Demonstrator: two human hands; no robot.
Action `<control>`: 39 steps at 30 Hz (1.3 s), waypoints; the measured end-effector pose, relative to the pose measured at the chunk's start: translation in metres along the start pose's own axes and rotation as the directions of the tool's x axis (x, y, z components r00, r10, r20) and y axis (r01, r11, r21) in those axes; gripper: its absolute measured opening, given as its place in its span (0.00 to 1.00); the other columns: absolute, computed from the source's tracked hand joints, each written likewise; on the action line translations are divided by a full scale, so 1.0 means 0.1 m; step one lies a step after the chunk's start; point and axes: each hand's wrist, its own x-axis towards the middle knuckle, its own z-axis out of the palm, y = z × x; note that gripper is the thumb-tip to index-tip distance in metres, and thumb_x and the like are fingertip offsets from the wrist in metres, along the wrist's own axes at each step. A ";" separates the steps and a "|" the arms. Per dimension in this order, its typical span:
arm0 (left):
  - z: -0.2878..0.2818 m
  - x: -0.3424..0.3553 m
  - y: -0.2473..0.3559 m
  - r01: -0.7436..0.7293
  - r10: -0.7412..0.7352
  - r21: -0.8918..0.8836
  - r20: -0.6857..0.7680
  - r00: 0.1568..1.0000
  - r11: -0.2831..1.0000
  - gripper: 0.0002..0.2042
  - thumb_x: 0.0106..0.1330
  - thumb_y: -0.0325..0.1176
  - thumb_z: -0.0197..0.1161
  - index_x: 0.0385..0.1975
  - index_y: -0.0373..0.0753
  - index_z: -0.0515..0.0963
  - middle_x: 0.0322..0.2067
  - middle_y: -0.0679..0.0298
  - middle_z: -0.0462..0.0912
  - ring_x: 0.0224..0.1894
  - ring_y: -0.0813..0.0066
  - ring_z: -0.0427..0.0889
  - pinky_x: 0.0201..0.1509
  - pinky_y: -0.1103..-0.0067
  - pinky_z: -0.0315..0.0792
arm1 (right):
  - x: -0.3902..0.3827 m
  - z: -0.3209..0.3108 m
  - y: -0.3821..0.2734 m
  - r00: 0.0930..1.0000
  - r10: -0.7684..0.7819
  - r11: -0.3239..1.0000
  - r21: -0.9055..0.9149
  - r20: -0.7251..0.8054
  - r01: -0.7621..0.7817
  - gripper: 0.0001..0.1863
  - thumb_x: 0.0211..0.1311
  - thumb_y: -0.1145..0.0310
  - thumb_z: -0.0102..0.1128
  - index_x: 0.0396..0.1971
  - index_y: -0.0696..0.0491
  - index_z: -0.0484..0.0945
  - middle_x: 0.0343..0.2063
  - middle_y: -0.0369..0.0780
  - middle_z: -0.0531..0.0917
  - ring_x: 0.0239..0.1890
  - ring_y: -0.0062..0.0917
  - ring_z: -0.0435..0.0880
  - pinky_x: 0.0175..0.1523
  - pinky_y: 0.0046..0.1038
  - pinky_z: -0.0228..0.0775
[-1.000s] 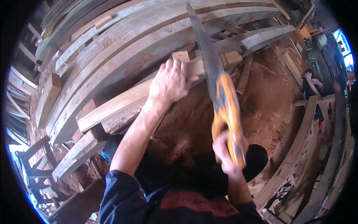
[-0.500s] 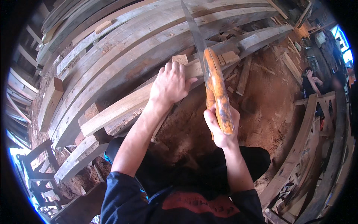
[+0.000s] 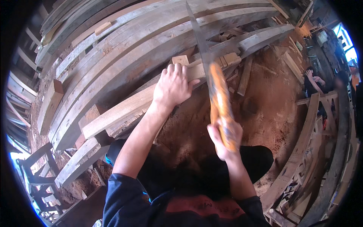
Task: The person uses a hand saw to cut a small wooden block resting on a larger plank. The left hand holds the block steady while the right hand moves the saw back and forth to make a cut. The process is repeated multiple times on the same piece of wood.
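Note:
My right hand [image 3: 230, 139] is closed around the lower end of the orange-and-dark mottled handle of a handsaw [image 3: 219, 90]. Its long blade points away from me and crosses a pale wooden beam [image 3: 121, 110] near that beam's right end. Several saw cuts show in the wood just right of the blade. Left of the blade, my left hand [image 3: 171, 84] grips the beam from above, its fingers bent over the far edge and its thumb apart on the right. A small wooden block [image 3: 180, 59] sits just beyond those fingers.
Large curved timbers [image 3: 124, 64] lie across the far side. More long planks [image 3: 295, 159] stand at the right, near a person [image 3: 314, 81] sitting with raised hands. Brown sawdust covers the ground [image 3: 264, 109]. A dark wooden frame [image 3: 39, 178] stands at the left.
My right hand has drawn the saw back toward me, its handle now lower and slightly blurred. The left hand keeps its hold on the beam.

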 end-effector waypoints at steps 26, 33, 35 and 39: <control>-0.06 0.06 -0.01 0.041 -0.037 -0.053 0.072 0.997 0.998 0.25 0.66 0.53 0.55 0.37 0.29 0.74 0.34 0.52 0.76 0.42 0.58 0.76 0.46 0.67 0.71 | 0.12 -0.64 0.39 0.999 -0.017 0.771 0.636 0.029 -0.005 0.06 0.66 0.75 0.56 0.32 0.58 0.69 0.17 0.36 0.73 0.15 0.17 0.70 0.22 0.21 0.63; -0.07 0.06 0.00 0.022 -0.021 -0.028 0.050 0.999 0.999 0.25 0.66 0.52 0.56 0.38 0.30 0.74 0.34 0.53 0.75 0.42 0.59 0.76 0.46 0.68 0.72 | 0.09 -0.60 0.39 1.000 -0.001 0.856 0.517 0.014 -0.006 0.08 0.64 0.72 0.60 0.31 0.58 0.69 0.17 0.37 0.74 0.17 0.18 0.73 0.24 0.21 0.66; -0.07 0.06 0.00 0.022 -0.021 -0.024 0.046 0.999 0.999 0.25 0.66 0.52 0.56 0.38 0.30 0.74 0.34 0.53 0.75 0.42 0.59 0.76 0.46 0.68 0.72 | 0.07 -0.62 0.43 1.000 -0.002 0.863 0.504 0.030 -0.013 0.09 0.63 0.72 0.60 0.31 0.58 0.69 0.17 0.37 0.74 0.17 0.18 0.73 0.24 0.21 0.66; -0.05 0.07 0.00 0.015 -0.014 -0.021 0.041 0.999 1.000 0.25 0.66 0.52 0.56 0.37 0.30 0.74 0.34 0.53 0.76 0.41 0.59 0.76 0.45 0.68 0.72 | 0.08 -0.61 0.39 1.000 0.008 0.852 0.523 0.016 -0.015 0.09 0.63 0.72 0.61 0.31 0.58 0.69 0.17 0.36 0.74 0.17 0.18 0.73 0.24 0.20 0.66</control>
